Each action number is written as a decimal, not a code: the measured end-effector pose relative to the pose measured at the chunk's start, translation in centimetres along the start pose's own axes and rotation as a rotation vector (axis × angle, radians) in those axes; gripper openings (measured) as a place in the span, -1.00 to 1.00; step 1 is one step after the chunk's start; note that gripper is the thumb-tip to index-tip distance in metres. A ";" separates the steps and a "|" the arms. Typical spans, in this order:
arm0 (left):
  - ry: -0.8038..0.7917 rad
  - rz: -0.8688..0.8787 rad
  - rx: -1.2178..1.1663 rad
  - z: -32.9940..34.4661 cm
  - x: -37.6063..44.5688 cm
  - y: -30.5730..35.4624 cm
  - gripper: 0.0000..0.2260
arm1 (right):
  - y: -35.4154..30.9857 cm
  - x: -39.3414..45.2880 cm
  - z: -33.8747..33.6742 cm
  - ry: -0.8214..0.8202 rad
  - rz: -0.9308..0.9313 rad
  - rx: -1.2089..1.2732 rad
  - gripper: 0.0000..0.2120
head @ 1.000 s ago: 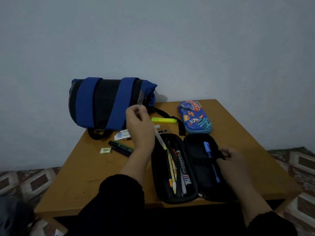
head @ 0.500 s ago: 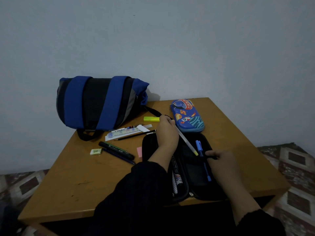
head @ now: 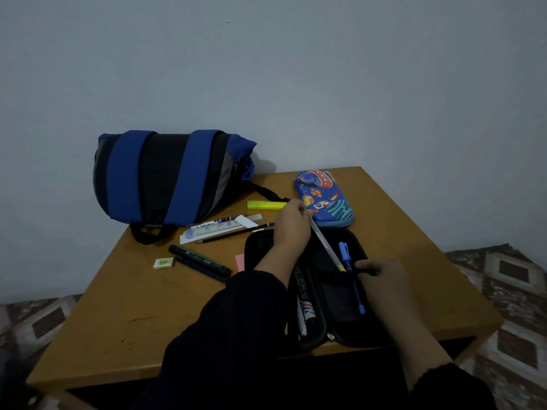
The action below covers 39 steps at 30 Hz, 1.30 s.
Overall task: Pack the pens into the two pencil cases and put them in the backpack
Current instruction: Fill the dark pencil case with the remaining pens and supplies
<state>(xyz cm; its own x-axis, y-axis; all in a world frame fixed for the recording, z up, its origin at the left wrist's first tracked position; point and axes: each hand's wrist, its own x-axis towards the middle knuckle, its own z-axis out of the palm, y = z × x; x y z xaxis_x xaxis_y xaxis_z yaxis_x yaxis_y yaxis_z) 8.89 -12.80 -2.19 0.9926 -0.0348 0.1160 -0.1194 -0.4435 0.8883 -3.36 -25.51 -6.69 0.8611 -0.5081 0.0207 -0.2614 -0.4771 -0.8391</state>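
A black pencil case (head: 334,294) lies open at the table's near edge, with several pens in its left half and a blue pen (head: 348,272) under the strap of its right half. My left hand (head: 291,224) pinches a white pen (head: 325,247) by its far end; the pen's yellow tip points down at the strap. My right hand (head: 377,276) pinches that black elastic strap beside the tip. A closed blue space-print pencil case (head: 324,198) lies behind. The blue and black backpack (head: 165,177) lies on its side at the back left.
Loose on the wooden table (head: 133,315): a yellow highlighter (head: 265,205), a ruler on white card (head: 220,229), a pencil (head: 236,232), dark markers (head: 199,260), a small eraser (head: 163,262) and a pink note (head: 240,261). The wall stands close behind; patterned floor lies around.
My left hand carried the white pen from the case's left half across to the right half, tip now at the strap. My right hand stayed on the strap.
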 end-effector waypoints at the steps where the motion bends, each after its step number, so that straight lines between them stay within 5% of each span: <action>1: -0.015 0.008 0.017 0.0 0.1 0.2 -0.87 | 0.1 0.0 0.0 0.001 -0.008 -0.009 -0.76; 9: -0.207 -0.043 -0.031 0.8 -0.7 0.8 -0.59 | 0.2 0.5 0.2 -0.021 -0.002 0.012 -0.79; 20: -0.217 0.013 0.238 1.7 -1.1 -0.1 -0.65 | -0.2 0.3 0.1 -0.023 0.031 0.045 -0.78; 26: -0.290 0.237 0.526 1.4 -2.1 -1.1 -0.81 | -0.4 0.3 0.1 -0.010 0.035 0.014 -0.80; 39: -0.337 0.292 0.543 0.9 -2.3 -1.3 -0.76 | -0.5 0.2 0.0 -0.021 0.005 -0.048 -0.77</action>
<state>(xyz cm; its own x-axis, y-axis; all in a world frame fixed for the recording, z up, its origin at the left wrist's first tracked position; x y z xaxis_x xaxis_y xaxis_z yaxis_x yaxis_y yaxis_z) 6.75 -12.97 -4.03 0.8841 -0.4577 0.0939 -0.4424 -0.7553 0.4836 -3.04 -25.40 -6.22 0.8687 -0.4953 0.0050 -0.2855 -0.5089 -0.8121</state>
